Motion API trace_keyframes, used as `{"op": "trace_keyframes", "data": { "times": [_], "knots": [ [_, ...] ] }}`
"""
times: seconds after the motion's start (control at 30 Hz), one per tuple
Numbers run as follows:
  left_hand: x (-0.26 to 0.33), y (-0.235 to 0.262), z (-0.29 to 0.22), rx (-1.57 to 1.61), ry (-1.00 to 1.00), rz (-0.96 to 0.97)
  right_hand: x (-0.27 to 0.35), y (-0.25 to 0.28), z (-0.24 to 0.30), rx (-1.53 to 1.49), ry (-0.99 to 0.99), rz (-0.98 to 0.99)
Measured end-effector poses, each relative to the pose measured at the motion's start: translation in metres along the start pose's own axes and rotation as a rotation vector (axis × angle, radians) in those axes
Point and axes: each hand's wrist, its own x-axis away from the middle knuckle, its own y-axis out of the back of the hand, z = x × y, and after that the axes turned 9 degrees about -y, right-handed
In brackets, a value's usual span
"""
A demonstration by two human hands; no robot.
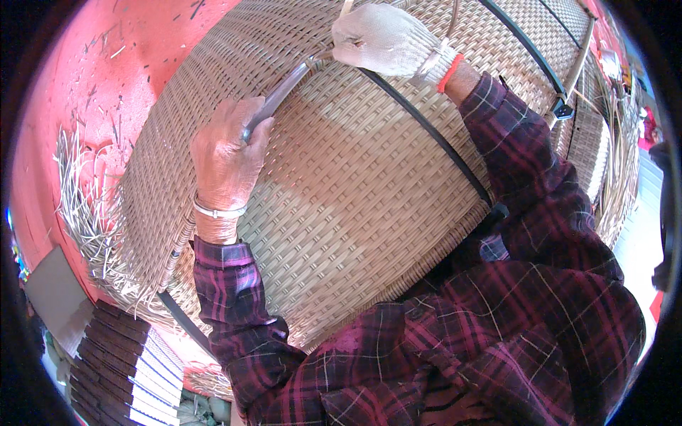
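Observation:
A large tan woven wicker panel fills the middle of the view, its weave made of flat strips. My bare left hand, with a pale band at the wrist, is closed round a smooth, curved grey metal bar. The bar's far end meets a curved section wrapped in tan strip. Just right of that section, my right hand is balled in a knitted white glove. A pale wicker strip sticks up from the fist; the fingertips are hidden.
Dark frame bars cross the wicker. Loose strip ends fringe its left edge, more hang at the far right. Behind lies a red surface strewn with scraps. Dark slats and a grey board are at lower left.

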Motion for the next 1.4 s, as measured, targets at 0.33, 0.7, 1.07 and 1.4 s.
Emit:
{"op": "trace_keyframes", "data": {
  "times": [0.33,0.7,1.07,1.4],
  "knots": [
    [0.011,0.004,0.004,0.081,0.08,-0.024,-0.005,0.0,-0.003,-0.11,0.061,0.096],
    [-0.001,0.001,0.015,0.038,-0.066,-0.083,-0.016,0.007,-0.004,-0.08,0.05,0.247],
    [0.004,0.006,0.008,0.045,-0.037,-0.037,-0.017,-0.006,0.003,0.106,0.091,0.141],
    [0.021,0.033,0.012,0.121,0.06,-0.034,-0.016,-0.025,0.013,0.085,0.227,-0.021]
  ]
}}
